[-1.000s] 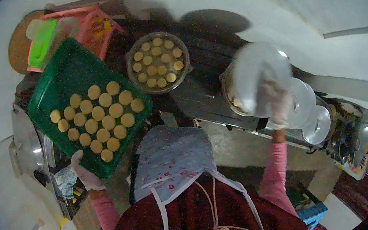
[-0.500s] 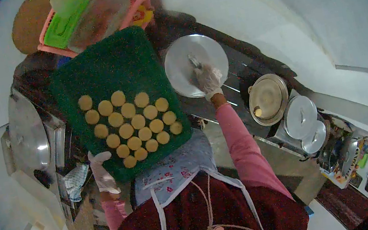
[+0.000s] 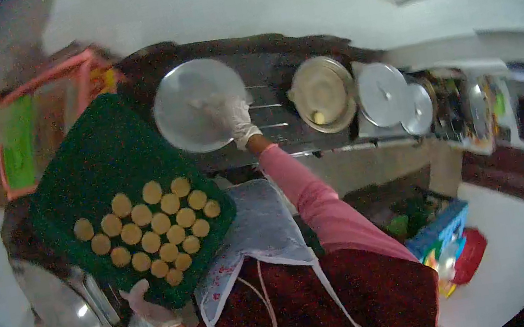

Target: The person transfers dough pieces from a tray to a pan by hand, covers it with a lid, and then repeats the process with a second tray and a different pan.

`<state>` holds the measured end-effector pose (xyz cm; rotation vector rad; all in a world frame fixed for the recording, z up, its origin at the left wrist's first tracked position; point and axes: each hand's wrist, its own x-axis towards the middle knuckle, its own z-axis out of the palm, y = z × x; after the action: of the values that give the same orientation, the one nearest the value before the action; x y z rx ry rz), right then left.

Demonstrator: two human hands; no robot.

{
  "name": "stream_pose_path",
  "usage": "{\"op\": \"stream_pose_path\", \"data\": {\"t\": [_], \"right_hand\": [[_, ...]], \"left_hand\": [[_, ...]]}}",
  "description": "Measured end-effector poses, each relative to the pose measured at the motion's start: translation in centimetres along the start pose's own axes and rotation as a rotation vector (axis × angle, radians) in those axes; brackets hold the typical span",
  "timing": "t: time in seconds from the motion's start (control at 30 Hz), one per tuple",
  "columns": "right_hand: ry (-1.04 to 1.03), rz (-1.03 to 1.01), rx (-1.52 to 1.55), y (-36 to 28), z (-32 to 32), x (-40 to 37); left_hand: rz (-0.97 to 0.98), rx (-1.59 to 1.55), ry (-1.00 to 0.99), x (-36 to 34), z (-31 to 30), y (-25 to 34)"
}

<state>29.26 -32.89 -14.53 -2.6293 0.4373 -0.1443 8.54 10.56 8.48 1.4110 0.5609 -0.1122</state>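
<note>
A round lid (image 3: 182,118), held a second earlier over the open pot (image 3: 319,88), has been set on the neighbouring pot, whose pale, dough-like discs are thereby covered. The gloved right hand (image 3: 230,117) is blurred at the lid; whether its fingers are closed cannot be told. The green tray (image 3: 88,158), bearing similar discs (image 3: 160,223), is gripped at its near edge by the left hand (image 3: 151,307), thumb over rim. One disc (image 3: 318,118) is contained in the open pot.

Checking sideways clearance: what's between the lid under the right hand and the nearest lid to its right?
Head view: a round, uncovered pan with one round piece inside, then dark countertop with thin pale lines nearer the right hand.
</note>
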Motion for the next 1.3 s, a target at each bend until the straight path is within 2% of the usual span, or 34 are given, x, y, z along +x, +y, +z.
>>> {"op": "stream_pose_path", "data": {"t": [0.03, 0.07, 0.1, 0.13, 0.17, 0.23, 0.3, 0.37, 0.4, 0.47, 0.57, 0.6, 0.67, 0.7, 0.77, 0.8, 0.9, 1.0, 1.1, 1.2, 1.3], "right_hand": [[0.108, -0.003, 0.019, 1.7, -1.0, -0.8], [0.212, -0.02, 0.044, 2.8, -1.6, -1.6], [-0.068, 0.29, -0.011, 0.6, -9.3, -1.8], [0.216, 0.075, 0.151, 5.6, -10.0, -3.2], [0.245, 0.131, -0.074, 6.5, -14.7, -4.4], [0.202, 0.334, -0.188, 15.1, -16.3, -6.3], [0.072, 0.532, -0.228, 21.3, -17.9, -7.5], [-0.025, 0.466, -0.194, 25.5, -17.4, -8.4], [-0.094, 0.444, -0.232, 26.3, -17.1, -8.2], [-0.242, 0.397, -0.316, 26.6, -15.9, -7.9], [-0.279, 0.29, -0.237, 26.9, -14.5, -7.8], [-0.227, 0.3, -0.126, 26.9, -14.4, -8.1], [-0.118, 0.31, 0.092, 26.3, -14.8, -8.3], [-0.13, 0.308, 0.06, 25.9, -14.9, -8.1], [-0.155, 0.306, -0.008, 25.1, -15.1, -7.7], [-0.231, 0.304, -0.057, 24.7, -15.5, -7.2], [-0.107, 0.275, -0.02, 25.6, -13.6, -7.8], [-0.198, 0.322, -0.057, 24.8, -13.8, -7.6], [-0.21, 0.31, -0.067, 24.6, -13.9, -7.3], [-0.192, 0.276, -0.043, 24.5, -14.5, -7.4], [-0.327, 0.406, -0.159, 24.3, -14.3, -7.0]], "left_hand": [[-0.028, -0.007, -0.008, 0.8, 2.0, 1.3], [-0.157, -0.194, -0.015, 1.1, 3.8, 2.6], [-0.219, -0.273, -0.024, 1.0, 7.2, 4.5], [-0.282, -0.352, -0.028, 0.8, 10.4, 6.3], [-0.273, -0.332, -0.042, 0.6, 13.8, 7.3], [-0.259, -0.298, -0.056, -0.1, 18.0, 8.0], [-0.4, -0.246, 0.027, 0.6, 16.2, 4.4], [-0.5, -0.183, -0.049, 0.8, 19.2, 4.1], [-0.483, -0.199, -0.066, 0.3, 20.7, 3.9], [-0.46, -0.231, -0.098, -1.6, 24.0, 3.2], [-0.473, -0.26, -0.089, -3.3, 26.1, 1.6], [-0.485, -0.267, -0.075, -3.7, 26.1, 0.5], [-0.309, -0.106, -0.089, -3.7, 23.1, -4.6], [-0.284, -0.091, -0.097, -4.1, 23.1, -5.3], [-0.293, -0.122, -0.115, -5.2, 24.8, -4.8], [-0.326, -0.164, -0.124, -5.8, 26.5, -3.6], [-0.422, -0.284, -0.144, -7.0, 31.0, -0.3], [-0.319, -0.143, -0.028, -5.5, 28.8, -2.4], [-0.546, -0.249, -0.006, -4.9, 30.3, -0.4], [-0.392, -0.064, -0.007, -3.3, 30.1, 0.0], [-0.503, -0.147, 0.017, -2.5, 31.7, 1.7]]}}
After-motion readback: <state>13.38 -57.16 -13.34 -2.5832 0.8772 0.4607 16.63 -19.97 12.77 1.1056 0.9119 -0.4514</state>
